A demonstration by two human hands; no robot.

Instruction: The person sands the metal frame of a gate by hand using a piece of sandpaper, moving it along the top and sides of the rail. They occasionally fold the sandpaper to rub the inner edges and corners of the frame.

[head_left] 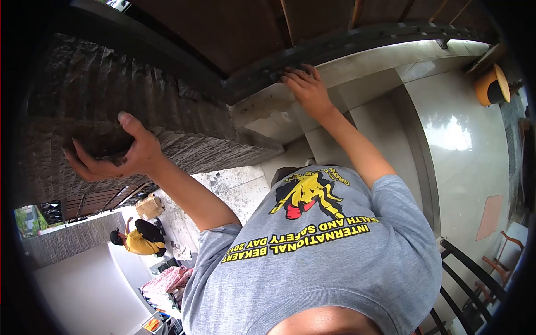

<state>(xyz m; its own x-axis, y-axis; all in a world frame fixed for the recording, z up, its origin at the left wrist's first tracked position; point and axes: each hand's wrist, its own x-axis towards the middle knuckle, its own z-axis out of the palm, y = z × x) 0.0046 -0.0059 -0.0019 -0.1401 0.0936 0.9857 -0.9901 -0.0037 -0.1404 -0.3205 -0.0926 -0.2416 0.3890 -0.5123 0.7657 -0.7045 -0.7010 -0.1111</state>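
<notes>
Left hand [114,153] curls around a stone block [97,139] against the wall [128,78], not yet released; right hand [304,89], fingers spread, braces on the beam [363,42].

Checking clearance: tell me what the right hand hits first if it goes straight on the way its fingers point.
The right hand meets the dark beam first; its fingertips already seem to rest on it, though depth is unclear.
</notes>
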